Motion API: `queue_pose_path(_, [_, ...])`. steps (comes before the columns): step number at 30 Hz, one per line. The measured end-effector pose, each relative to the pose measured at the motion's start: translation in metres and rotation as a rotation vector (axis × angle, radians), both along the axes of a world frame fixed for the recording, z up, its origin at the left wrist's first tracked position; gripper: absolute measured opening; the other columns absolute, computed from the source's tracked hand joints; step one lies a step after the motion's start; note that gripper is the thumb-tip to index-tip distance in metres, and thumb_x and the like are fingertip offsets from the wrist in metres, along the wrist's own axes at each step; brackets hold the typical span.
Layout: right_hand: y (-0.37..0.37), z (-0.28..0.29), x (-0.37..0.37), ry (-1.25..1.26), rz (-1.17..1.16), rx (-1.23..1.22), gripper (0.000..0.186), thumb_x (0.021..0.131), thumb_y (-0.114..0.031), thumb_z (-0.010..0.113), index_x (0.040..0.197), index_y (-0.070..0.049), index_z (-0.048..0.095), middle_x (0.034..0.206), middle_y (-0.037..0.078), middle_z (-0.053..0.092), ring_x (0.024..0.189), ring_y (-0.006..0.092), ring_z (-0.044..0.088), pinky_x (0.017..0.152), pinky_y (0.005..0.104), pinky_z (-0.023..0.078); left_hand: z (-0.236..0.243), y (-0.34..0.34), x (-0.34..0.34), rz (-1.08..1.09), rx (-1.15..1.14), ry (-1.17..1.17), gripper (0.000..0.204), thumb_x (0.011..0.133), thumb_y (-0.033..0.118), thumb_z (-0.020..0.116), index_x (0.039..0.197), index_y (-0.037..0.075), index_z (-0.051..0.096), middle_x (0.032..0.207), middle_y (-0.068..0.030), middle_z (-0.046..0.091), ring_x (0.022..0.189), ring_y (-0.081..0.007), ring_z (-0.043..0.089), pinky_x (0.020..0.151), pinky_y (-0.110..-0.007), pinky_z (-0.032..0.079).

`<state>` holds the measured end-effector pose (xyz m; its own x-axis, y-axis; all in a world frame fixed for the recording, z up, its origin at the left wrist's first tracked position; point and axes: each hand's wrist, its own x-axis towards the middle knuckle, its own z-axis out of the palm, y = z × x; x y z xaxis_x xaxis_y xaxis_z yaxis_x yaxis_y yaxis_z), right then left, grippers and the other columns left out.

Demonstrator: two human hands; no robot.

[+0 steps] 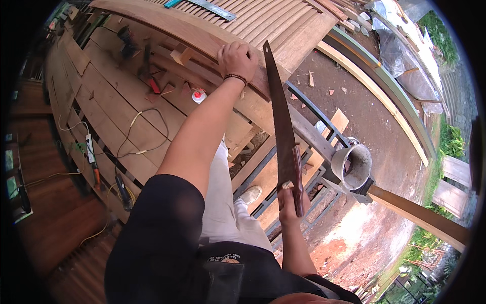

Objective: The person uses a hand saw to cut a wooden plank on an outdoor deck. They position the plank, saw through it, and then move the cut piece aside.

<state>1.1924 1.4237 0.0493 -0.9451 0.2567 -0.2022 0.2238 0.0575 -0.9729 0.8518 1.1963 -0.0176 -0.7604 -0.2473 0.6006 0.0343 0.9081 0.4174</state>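
My left hand (238, 60) presses down on a long reddish-brown wooden plank (177, 28), its fingers curled over the wood near the plank's right end. In my right hand (289, 205) is the brown handle of a handsaw (281, 116). Its long dark toothed blade points up and away, with the tip just right of my left hand. The blade crosses by the plank's end; whether the teeth touch the wood I cannot tell.
Behind the plank lies a slatted wooden panel (283, 35) with a metal ruler (215, 9) at its far side. A grey bucket (353, 167) stands at right. On the boards at left are a white bottle with a red cap (199, 96), cables and a power strip (90, 148).
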Motion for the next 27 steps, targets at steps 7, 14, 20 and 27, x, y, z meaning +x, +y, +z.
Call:
queue_pose_path(7, [-0.021, -0.032, -0.09, 0.136, 0.018, -0.007, 0.013, 0.091, -0.01, 0.061, 0.082, -0.001, 0.058, 0.064, 0.003, 0.058, 0.056, 0.0094, 0.052, 0.053, 0.0264, 0.04, 0.008, 0.019, -0.001, -0.017, 0.011, -0.052, 0.014, 0.08, 0.025, 0.062, 0.074, 0.013, 0.064, 0.088, -0.0075, 0.062, 0.098, -0.0282, 0.058, 0.094, -0.045, 0.04])
queue_pose_path(14, [0.022, -0.007, 0.044, 0.039, 0.047, 0.082, 0.038, 0.088, -0.019, 0.061, 0.112, 0.01, 0.066, 0.069, 0.007, 0.063, 0.061, 0.01, 0.057, 0.058, 0.0266, 0.047, 0.005, 0.004, 0.007, -0.003, 0.001, -0.072, 0.014, 0.081, 0.026, 0.061, 0.077, 0.013, 0.066, 0.091, -0.0064, 0.063, 0.1, -0.0275, 0.058, 0.096, -0.045, 0.039])
queue_pose_path(20, [-0.024, -0.03, -0.107, 0.135, 0.05, -0.036, 0.014, 0.092, -0.012, 0.061, 0.084, -0.001, 0.058, 0.064, 0.001, 0.056, 0.058, 0.0097, 0.05, 0.055, 0.0264, 0.04, 0.011, 0.023, 0.0, -0.037, 0.036, -0.067, 0.016, 0.081, 0.027, 0.06, 0.079, 0.012, 0.067, 0.092, -0.0079, 0.064, 0.1, -0.0282, 0.058, 0.096, -0.045, 0.039])
queue_pose_path(27, [0.02, -0.006, 0.028, 0.092, 0.045, 0.018, 0.023, 0.088, -0.013, 0.061, 0.097, 0.008, 0.067, 0.071, 0.007, 0.065, 0.065, 0.0136, 0.06, 0.063, 0.0275, 0.049, 0.003, 0.007, 0.013, 0.016, -0.016, -0.084, 0.015, 0.08, 0.026, 0.061, 0.075, 0.013, 0.066, 0.092, -0.0077, 0.064, 0.101, -0.0284, 0.058, 0.096, -0.045, 0.039])
